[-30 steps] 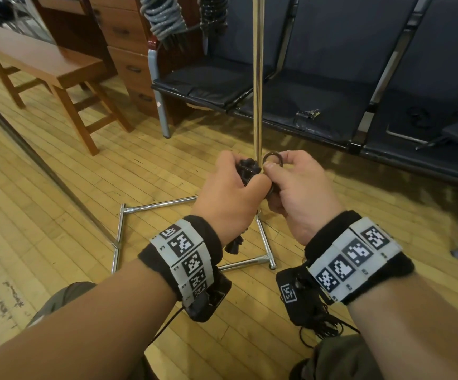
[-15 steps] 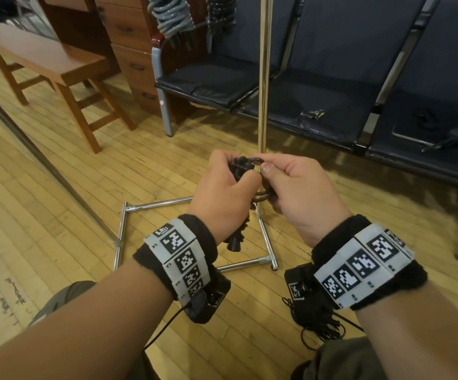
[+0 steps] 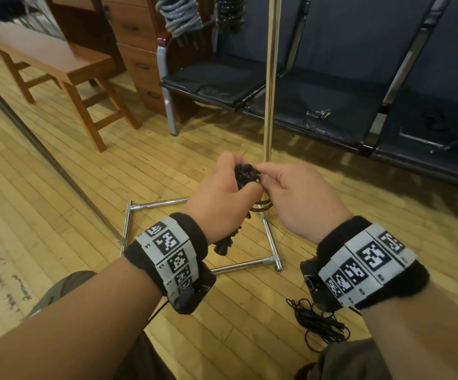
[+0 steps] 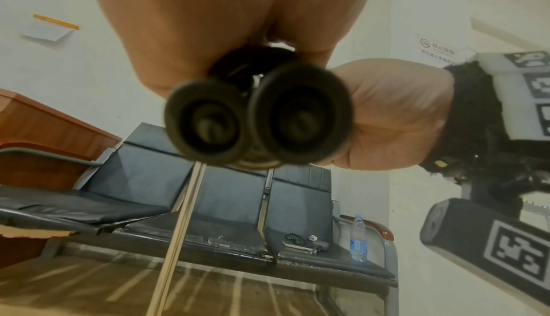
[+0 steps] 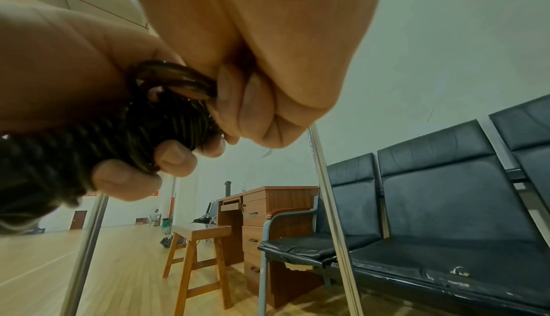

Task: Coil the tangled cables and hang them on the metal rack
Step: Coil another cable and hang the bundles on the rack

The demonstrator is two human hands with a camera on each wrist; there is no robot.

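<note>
We clamped the black coiled cable (image 3: 245, 175) in our left hand (image 3: 219, 198) while our right hand (image 3: 299, 198) pinched its last loop, beside the metal rack (image 3: 271, 78) upright, keeping the bundle from springing loose.

Wood plank floor (image 3: 58, 215) under me: rack's chrome base frame (image 3: 167, 202) sits on it, thin black wire tangle (image 3: 318, 325) by my right knee, bench (image 3: 66, 61) legs too.
</note>
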